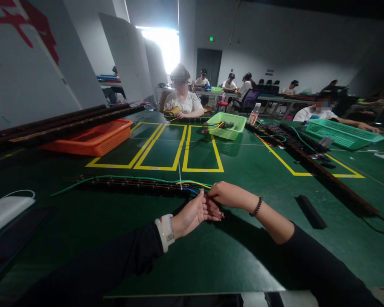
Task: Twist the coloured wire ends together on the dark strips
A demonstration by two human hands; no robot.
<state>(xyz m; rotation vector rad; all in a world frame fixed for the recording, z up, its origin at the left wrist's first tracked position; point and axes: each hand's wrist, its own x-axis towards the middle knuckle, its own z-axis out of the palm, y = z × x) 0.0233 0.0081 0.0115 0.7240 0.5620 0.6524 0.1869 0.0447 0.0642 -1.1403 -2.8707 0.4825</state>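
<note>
A dark strip-shaped part (131, 184) lies on the green table, with a long green wire (112, 176) along its top. At its right end, a yellow wire (193, 183) and a blue wire (190, 190) run to my hands. A white cable tie (180, 179) stands up from that end. My left hand (196, 214), below the wires, is palm up with its fingers stretched out. Bent over from the right, my right hand (228, 194) has its fingers closed at the wire ends. Its fingertips and the exact grip are partly hidden.
An orange basket (105, 138) stands at left beside long dark strips (67, 121). Green baskets (228, 128) (342, 133) stand farther back. A black block (311, 212) and another long strip (333, 179) lie at right. A person (183, 102) sits opposite.
</note>
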